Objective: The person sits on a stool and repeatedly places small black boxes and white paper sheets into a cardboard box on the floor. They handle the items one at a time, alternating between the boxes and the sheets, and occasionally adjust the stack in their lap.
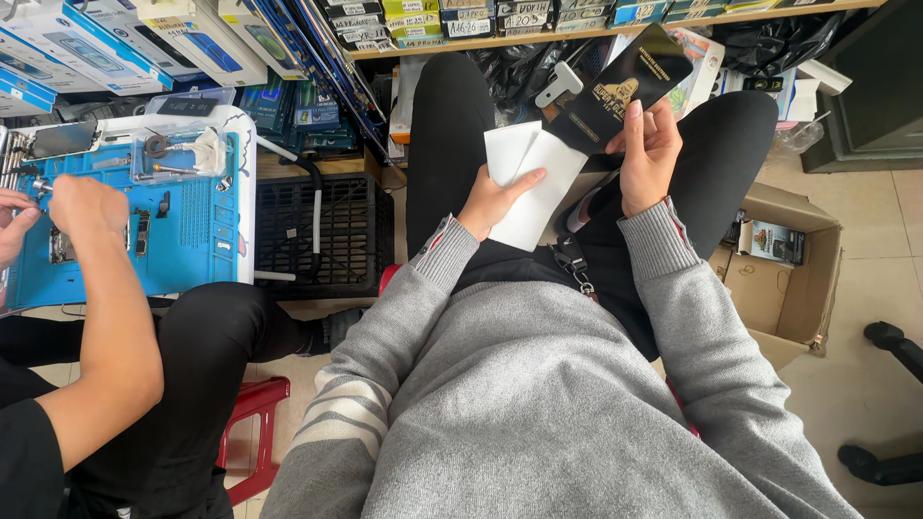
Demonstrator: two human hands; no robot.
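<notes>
Cluttered shop floor | left hand (488,200) grips white sheets (532,183) | right hand (650,154) grips black packet (620,86), probably card

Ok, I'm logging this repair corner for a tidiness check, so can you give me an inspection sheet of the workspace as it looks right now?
Surface: no table before the person; the work sits over the lap. A blue work mat lies to the left.
Job's things: white sleeves in the left hand; a black flat packet in the right hand.
Clutter: an open cardboard box on the floor at right, a black crate, stacked boxes on the shelf.
Grippers: both hands grip their items.
Cables: a black hose over the crate.
Surroundings: a co-worker's arm over the mat, a red stool, a tiled floor.
</notes>
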